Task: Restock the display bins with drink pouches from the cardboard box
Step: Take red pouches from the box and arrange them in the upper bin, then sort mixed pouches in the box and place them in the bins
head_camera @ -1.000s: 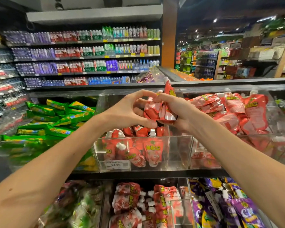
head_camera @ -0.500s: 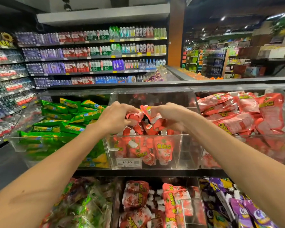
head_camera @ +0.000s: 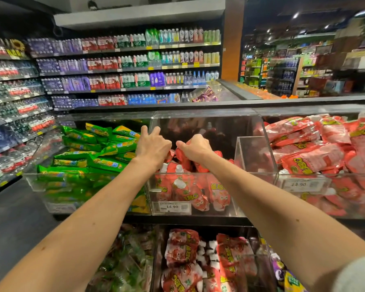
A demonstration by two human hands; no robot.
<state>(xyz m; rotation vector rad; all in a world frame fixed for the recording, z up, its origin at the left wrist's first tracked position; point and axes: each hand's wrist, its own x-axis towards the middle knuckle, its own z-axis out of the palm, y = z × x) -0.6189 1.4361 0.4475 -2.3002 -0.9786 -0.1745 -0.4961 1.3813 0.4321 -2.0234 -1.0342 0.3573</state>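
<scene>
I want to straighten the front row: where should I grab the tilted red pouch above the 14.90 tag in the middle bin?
Pinch the neck just under the white cap of the red pouch, coming down from above, over the clear front wall, which blocks any frontal reach. The cap points upward, so the neck is the nearest part.

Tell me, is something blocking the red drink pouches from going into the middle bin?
No, nothing visible blocks them. The right hand grips red pouches just over the open top of the middle bin, above the pile lying inside. The left hand is beside it, fingers spread.
</scene>
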